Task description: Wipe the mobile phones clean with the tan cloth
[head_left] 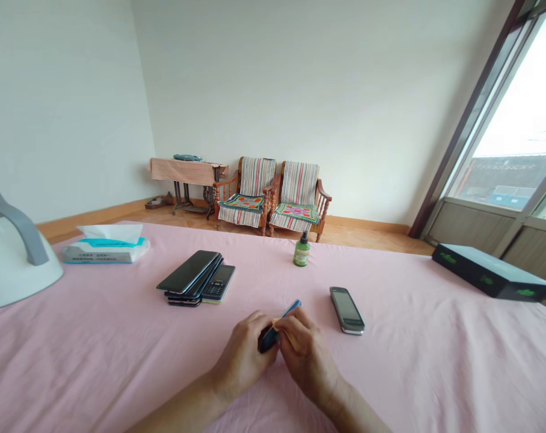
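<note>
My left hand [248, 344] is wrapped round a dark, blue-edged phone [268, 340], tilted and seen mostly from its edge; much of it is hidden by my fingers. My right hand [306, 349] is closed against the same phone from the right, its fingertips pinching a small orange-yellow piece [275, 325] whose kind I cannot make out. To the right lies a grey touchscreen phone [347, 310], screen up. On the left are a stack of dark smartphones [192, 273] and, leaning against it, a keypad phone [219, 284].
Pink cloth [412, 361] covers the table. Beyond my hands stands a green pump bottle [302, 251]. At the left are a tissue pack [106, 248] and a white kettle [15, 258] with a grey handle. A black box [489, 273] lies at the right edge.
</note>
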A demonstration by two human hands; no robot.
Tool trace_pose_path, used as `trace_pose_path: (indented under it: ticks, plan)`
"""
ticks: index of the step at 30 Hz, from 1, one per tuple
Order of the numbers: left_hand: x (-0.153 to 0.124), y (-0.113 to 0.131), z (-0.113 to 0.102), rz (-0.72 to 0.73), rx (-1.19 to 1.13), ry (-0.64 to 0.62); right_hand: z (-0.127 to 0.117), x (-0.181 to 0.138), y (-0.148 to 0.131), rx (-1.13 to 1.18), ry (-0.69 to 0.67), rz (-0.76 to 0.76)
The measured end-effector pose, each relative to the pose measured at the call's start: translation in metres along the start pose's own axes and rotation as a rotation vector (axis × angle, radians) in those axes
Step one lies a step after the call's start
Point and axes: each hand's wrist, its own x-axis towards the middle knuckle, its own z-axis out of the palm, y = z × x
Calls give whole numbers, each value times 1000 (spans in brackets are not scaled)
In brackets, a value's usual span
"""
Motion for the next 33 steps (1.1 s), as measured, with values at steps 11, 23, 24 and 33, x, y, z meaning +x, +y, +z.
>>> trace_pose_path:
  ticks: [11,23,24,33]
  plan:
    - [1,-2,1,-9,87,14,-4,11,25,-1,163,166]
    - [1,-1,2,-10,117,14,-13,21,53,-41,237,396]
    - [1,-1,2,-11,119,15,-13,20,55,-46,228,408]
    - [2,0,1,-27,118,13,-14,19,60,-97,170,404]
